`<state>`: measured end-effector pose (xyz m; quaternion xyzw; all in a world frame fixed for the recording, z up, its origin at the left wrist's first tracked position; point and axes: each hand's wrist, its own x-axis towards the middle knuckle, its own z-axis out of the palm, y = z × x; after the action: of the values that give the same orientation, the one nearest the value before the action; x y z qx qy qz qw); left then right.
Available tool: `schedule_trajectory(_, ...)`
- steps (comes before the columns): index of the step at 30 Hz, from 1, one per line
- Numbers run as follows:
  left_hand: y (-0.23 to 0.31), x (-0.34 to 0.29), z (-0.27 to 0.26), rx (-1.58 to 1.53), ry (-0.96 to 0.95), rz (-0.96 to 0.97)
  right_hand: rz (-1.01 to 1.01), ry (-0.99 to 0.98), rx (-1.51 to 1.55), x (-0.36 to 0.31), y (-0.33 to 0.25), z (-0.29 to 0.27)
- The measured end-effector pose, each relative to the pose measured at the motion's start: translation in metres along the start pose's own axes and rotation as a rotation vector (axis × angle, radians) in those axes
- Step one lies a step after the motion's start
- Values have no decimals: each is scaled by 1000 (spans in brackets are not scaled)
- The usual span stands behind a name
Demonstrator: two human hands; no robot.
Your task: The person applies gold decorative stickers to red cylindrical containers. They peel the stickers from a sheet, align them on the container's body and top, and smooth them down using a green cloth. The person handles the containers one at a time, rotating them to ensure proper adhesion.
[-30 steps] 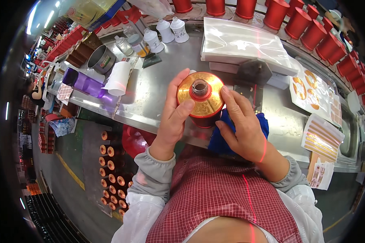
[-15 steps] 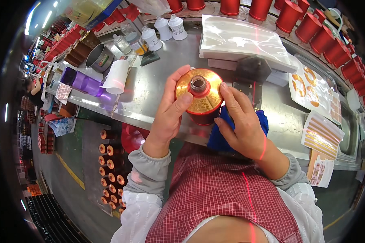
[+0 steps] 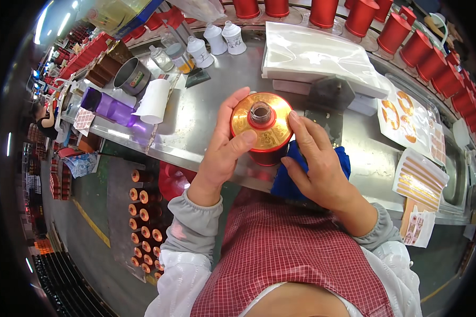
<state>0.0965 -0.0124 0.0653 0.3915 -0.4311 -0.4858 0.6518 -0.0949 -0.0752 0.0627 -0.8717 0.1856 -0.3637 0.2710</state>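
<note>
Over the near edge of the metal bench I hold a round red bottle [image 3: 272, 137] upright. Its shoulder carries a gold ring with raised characters, and an uncapped clear neck stands in the centre. My left hand [image 3: 223, 150] wraps its left side, thumb lying on the gold top. At the right, my right hand [image 3: 322, 169] has its index fingertip on the red rim and its thumb against the side, the other fingers bent close together. Beneath that hand lies a blue cloth [image 3: 291, 182], partly covered. The bottle's underside is hidden.
Plastic-covered white sheets [image 3: 317, 50] lie behind, near a dark block [image 3: 333, 92]. Gold decal sheets [image 3: 404, 113] are at right. White bottles [image 3: 234, 38], a paper roll [image 3: 153, 100] and a purple bottle [image 3: 108, 106] stand or lie at left. Red bottles [image 3: 322, 13] line the back.
The bottle has turned slightly between my hands, its gold characters shifting around the neck. My hands keep nearly the same hold. The red bottles along the back have moved left.
</note>
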Motion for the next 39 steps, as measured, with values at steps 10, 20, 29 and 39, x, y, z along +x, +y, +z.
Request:
schedule_trajectory(10, -6, -1, 0, 22, 24, 37, -14, 1, 1, -1, 1, 1)
schedule_trajectory(20, -4, -1, 4, 17, 38, 34, 2, 1, 4, -1, 0, -1)
schedule_trajectory(29, -3, 1, -1, -323, 138, -48, -149, 41, -366, 5, -10, -1)
schedule_trajectory(39, -7, 4, -3, -272, 164, 15, -128, 45, -291, 7, -10, -1)
